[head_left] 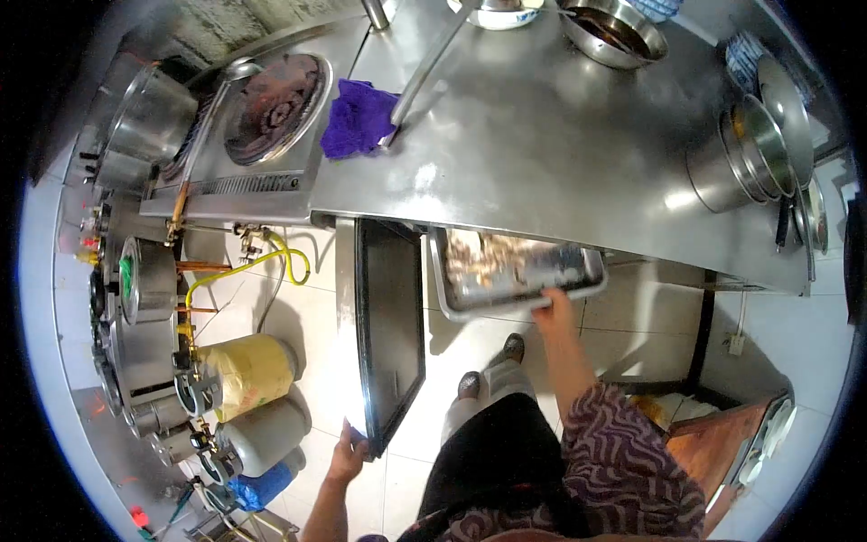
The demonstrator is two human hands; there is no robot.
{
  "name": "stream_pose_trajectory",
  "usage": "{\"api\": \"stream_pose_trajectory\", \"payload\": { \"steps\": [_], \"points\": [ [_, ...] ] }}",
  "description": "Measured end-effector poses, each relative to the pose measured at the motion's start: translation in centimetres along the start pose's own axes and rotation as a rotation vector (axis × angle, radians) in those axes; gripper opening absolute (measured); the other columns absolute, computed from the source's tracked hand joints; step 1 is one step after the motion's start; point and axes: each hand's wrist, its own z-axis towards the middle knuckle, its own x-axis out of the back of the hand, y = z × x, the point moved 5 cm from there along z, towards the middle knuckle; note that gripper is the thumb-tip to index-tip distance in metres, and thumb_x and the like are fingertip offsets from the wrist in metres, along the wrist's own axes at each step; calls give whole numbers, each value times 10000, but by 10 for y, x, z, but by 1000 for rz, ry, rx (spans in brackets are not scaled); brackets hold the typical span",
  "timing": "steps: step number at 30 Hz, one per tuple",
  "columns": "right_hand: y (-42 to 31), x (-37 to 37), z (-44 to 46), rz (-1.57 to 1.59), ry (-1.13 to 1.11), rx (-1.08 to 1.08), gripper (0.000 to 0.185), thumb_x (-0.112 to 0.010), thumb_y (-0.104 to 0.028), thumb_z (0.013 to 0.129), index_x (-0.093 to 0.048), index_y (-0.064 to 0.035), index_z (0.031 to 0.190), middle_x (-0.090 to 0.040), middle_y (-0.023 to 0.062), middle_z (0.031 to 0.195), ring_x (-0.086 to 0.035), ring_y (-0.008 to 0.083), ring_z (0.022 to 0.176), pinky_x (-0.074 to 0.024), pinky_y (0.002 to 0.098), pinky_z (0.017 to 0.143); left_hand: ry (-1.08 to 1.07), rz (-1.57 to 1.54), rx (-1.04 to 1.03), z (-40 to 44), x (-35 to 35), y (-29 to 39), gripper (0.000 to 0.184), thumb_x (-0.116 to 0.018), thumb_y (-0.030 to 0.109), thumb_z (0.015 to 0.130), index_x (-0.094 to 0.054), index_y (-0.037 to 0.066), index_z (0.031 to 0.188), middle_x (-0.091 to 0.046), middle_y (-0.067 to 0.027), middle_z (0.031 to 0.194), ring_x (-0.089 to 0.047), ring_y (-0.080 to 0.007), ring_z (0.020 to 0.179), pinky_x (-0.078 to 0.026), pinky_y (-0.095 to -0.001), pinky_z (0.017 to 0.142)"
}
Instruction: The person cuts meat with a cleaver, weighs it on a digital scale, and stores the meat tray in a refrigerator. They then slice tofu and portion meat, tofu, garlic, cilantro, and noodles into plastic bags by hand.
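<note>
While the right hand (554, 312) is clamped on the near rim of a metal tray (492, 307), the left hand (348, 452) is at the near corner of a dark-panelled door (390, 334); whether its fingers close on the door, cannot tell. Tray: below the near edge of the counter, right of the door; pale and brown pieces inside, blurred. Counter (542, 135): brushed steel, reflective. On it, left: purple cloth (357, 119), crumpled, touching a metal bar. Far right: steel bowl (591, 45), dark liquid within. Right end: steel pots (713, 163), tilted, one inside another. Left of the counter: round burner (278, 108), browned; beyond it, a large steel pot (153, 108). Floor (316, 334): pale tiles. Left on floor: yellow-wrapped cylinder (248, 375), grey cylinder (266, 438) just nearer. Above these: yellow hose (230, 268), curved. Near right: brown wooden cupboard (727, 443).
</note>
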Motion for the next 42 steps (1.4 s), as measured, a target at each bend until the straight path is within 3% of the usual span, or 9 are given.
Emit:
{"api": "stream_pose_trajectory", "payload": {
  "steps": [2, 3, 5, 6, 17, 20, 23, 34, 42],
  "points": [
    [-17, -32, 50, -988, -506, 708, 142, -588, -72, 784, -552, -44, 918, -575, 79, 884, -583, 199, 757, -513, 321, 643, 39, 38, 16, -1, -7, -6, 691, -504, -26, 818, -145, 20, 1406, -561, -88, 819, -553, -169, 728, -478, -297, 718],
    [-17, -44, 58, -968, -466, 988, 185, -551, -111, 845, -537, -33, 1012, -567, 51, 949, -568, 147, 753, -505, 321, 672, -26, -40, 135, 2, -8, 16, 720, -528, -45, 799, -163, 51, 1413, -583, -91, 843, -566, -176, 765, -477, -300, 731],
    [-14, -112, 84, 267, -332, 87, 269, -556, -271, 851, -574, -48, 1001, -597, 55, 902, -560, 137, 801, -484, 305, 670, -61, -71, 207, 2, -21, 11, 661, -566, -26, 795, -258, 46, 1375, -610, -101, 894, -575, -183, 812, -475, -310, 740],
    [-19, -124, 95, 342, -227, 51, 272, -552, -273, 853, -573, -48, 1004, -598, 56, 900, -561, 139, 800, -484, 306, 672, -94, -98, 222, 4, -28, 6, 634, -578, -19, 795, -293, 45, 1358, -615, -102, 902, -579, -185, 824, -475, -315, 740],
    [-28, -100, 85, -685, -165, 24, 298, -514, -293, 876, -561, -52, 1044, -605, 60, 878, -574, 154, 788, -483, 312, 693, -297, -377, 225, 37, -134, 28, 520, -649, 32, 774, -392, -11, 1225, -523, -143, 1147, -479, -213, 1088, -394, -325, 913],
    [-37, -78, 55, -937, -266, 27, 305, -503, -298, 883, -558, -53, 1055, -607, 62, 872, -578, 158, 785, -483, 313, 699, -340, -73, -96, 66, -149, 120, 594, -661, 62, 777, -341, -29, 1270, -502, -152, 1175, -478, -230, 1081, -386, -336, 919],
    [-66, -44, 19, -1055, -364, 123, 313, -492, -303, 889, -555, -54, 1066, -609, 63, 865, -582, 162, 782, -483, 315, 704, -391, -162, 5, 96, -169, 170, 535, -631, 63, 803, -370, -30, 1260, -509, -144, 1176, -494, -236, 1050, -389, -339, 914],
    [-121, 204, -293, -870, 474, 344, 294, -496, -144, 838, -569, -30, 1098, -629, 138, 971, -644, 193, 790, -501, 324, 721, -728, -102, 50, 237, -187, 278, 724, -549, 319, 831, -183, 33, 1386, -356, -136, 1367, -348, -296, 1259, -231, -457, 988],
    [-48, 335, -438, -447, 818, 622, 291, -501, -154, 788, -596, -1, 1017, -638, 142, 849, -647, 194, 694, -518, 327, 641, -576, 53, 11, 329, -215, 342, 771, -492, 449, 798, -149, 184, 1436, -91, -65, 1504, -117, -273, 1370, -79, -527, 1032]
  ]
}}
